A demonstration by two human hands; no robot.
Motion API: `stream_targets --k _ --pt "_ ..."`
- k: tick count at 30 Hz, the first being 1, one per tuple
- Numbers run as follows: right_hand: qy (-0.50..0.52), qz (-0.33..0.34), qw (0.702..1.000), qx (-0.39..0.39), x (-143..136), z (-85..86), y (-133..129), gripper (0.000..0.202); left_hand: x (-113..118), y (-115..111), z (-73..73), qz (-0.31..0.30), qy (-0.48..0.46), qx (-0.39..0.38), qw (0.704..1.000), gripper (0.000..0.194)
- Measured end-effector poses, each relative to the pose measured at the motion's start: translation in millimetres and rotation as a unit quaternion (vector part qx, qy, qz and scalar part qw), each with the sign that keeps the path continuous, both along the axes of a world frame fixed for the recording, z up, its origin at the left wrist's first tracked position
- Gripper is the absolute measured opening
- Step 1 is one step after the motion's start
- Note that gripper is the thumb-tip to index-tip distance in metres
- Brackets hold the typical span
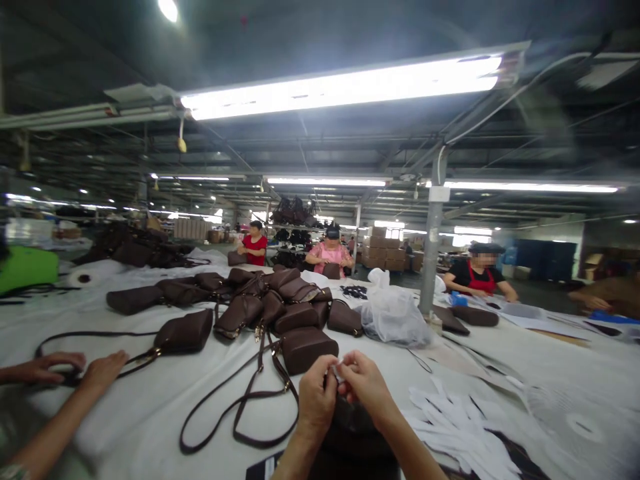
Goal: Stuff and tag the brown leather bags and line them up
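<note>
My left hand (pixel 316 399) and my right hand (pixel 367 388) meet at the lower middle with fingertips pinched together. Something small and pale shows between them, too small to name. Just below the fingers is a dark item (pixel 353 420), probably a bag, partly hidden by my hands and wrists. Right beyond my fingertips lies a brown handbag (pixel 309 349). Its long strap (pixel 240 399) loops over the white table cover to the left.
A heap of brown bags (pixel 280 300) covers the table's middle. To the right are a clear plastic bag (pixel 393 313), a metal post (pixel 430 260), white strips (pixel 460 427) and a fan (pixel 580 427). A co-worker's hands (pixel 103 373) work at left; other people sit across.
</note>
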State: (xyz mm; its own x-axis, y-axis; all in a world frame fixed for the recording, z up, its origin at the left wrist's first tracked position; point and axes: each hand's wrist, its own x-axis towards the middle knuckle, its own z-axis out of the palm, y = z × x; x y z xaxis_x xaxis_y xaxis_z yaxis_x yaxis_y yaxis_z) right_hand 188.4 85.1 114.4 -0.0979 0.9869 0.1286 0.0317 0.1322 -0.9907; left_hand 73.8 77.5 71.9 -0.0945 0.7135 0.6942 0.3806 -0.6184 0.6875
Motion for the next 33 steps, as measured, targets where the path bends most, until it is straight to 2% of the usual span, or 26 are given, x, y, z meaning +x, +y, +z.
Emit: stream_targets --k 3,5,8,9,11,14,16,21,23,24,26,28,31,33 --pt "0.048 0.011 0.998 -0.032 4.4 -2.0 7.3 0.038 0.4 4.5 -4.8 0.004 -0.007 0.006 1.000 0.022" --pt "0.044 0.043 0.997 -0.054 7.7 0.2 12.3 0.037 0.9 6.9 -6.5 0.007 -0.003 0.009 1.000 0.020" --pt "-0.091 0.106 0.990 -0.032 11.6 8.5 17.4 0.036 0.9 8.0 -7.1 0.009 0.006 0.012 1.000 0.019" --pt "-0.150 0.118 0.982 -0.002 12.8 12.1 18.3 0.035 0.8 8.0 -7.0 0.010 0.009 0.011 1.000 0.018" --pt "-0.252 0.113 0.955 0.108 14.9 19.3 19.3 0.030 0.3 7.9 -6.2 0.011 0.013 0.001 1.000 0.015" --pt "-0.348 0.052 0.891 0.288 16.7 29.4 19.9 0.022 -0.7 7.2 -2.0 0.011 0.017 -0.005 1.000 0.012" --pt "-0.371 0.007 0.863 0.343 16.5 35.8 21.7 0.021 -2.7 5.6 4.1 -0.002 0.032 -0.006 0.999 0.012" --pt "-0.300 -0.083 0.876 0.367 12.2 48.7 31.1 0.020 -13.9 -1.7 29.2 -0.071 0.107 -0.030 0.991 0.017" --pt "-0.286 -0.082 0.886 0.357 9.0 51.4 32.1 0.020 -17.3 -4.1 37.9 -0.087 0.151 -0.034 0.984 0.016" --pt "-0.284 -0.071 0.889 0.351 7.3 52.6 31.7 0.020 -17.8 -5.1 40.9 -0.085 0.181 -0.033 0.979 0.025" --pt "-0.285 -0.051 0.891 0.350 4.6 55.6 30.4 0.021 -16.4 -7.1 43.8 -0.061 0.233 -0.031 0.970 0.040" --pt "-0.281 -0.064 0.892 0.348 3.8 59.2 30.7 0.022 -13.3 -9.6 43.7 -0.046 0.254 -0.026 0.966 0.037" --pt "-0.253 -0.114 0.909 0.311 6.9 61.1 35.9 0.023 -12.4 -12.9 41.7 -0.077 0.248 -0.012 0.966 0.040" --pt "-0.235 -0.101 0.923 0.289 11.1 56.6 39.1 0.025 -17.0 -12.3 41.4 -0.100 0.269 -0.014 0.958 0.039"
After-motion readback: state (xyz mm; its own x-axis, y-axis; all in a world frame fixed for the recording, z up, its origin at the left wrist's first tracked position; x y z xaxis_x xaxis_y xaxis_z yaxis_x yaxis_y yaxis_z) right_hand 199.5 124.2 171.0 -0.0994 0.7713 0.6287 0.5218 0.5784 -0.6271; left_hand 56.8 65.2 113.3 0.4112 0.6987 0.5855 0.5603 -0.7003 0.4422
